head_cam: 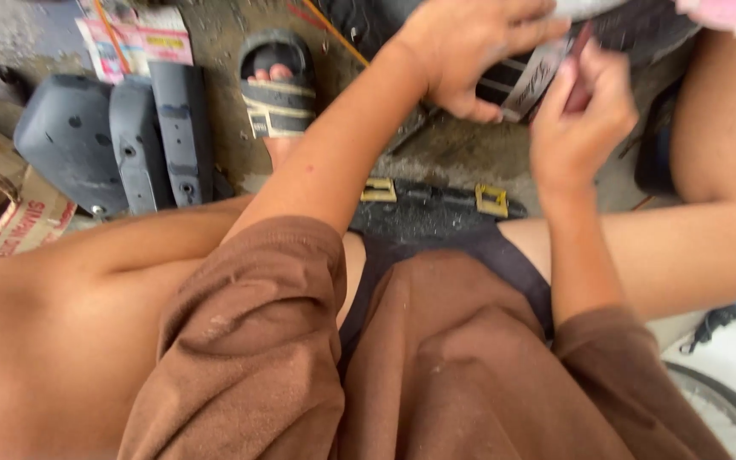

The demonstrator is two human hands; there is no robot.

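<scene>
Black, matte plastic with white stripes: a curved panel (521,81) sits at the top of the view, just above the concrete floor (470,153), and both hands are on it. Left hand (470,47) lies palm-down over the panel's upper edge, fingers spread and curled around it, thumb tucked under, gripping. Right hand (581,119) is closed in a loose fist beside the panel's striped end, pinching something thin and dark reddish (probably a small tool or strip, too blurred to tell) against the panel. Both forearms reach forward from brown short sleeves; bare knees flank left and right, so the person is squatting or sitting low.

Below the hands, a flat black rubbery piece with two yellow buckle-like clips (436,200) lies on the floor. Foot in a black-and-cream striped sandal (276,85) rests near the left arm. Three dark grey moulded plastic covers (121,140), smooth with screw holes, lean side by side at left. Worn cardboard (6,209) sits at far left, printed paper (134,38) at top left. Concrete is grey, stained and gritty. A bicycle wheel (726,409) shows at bottom right.
</scene>
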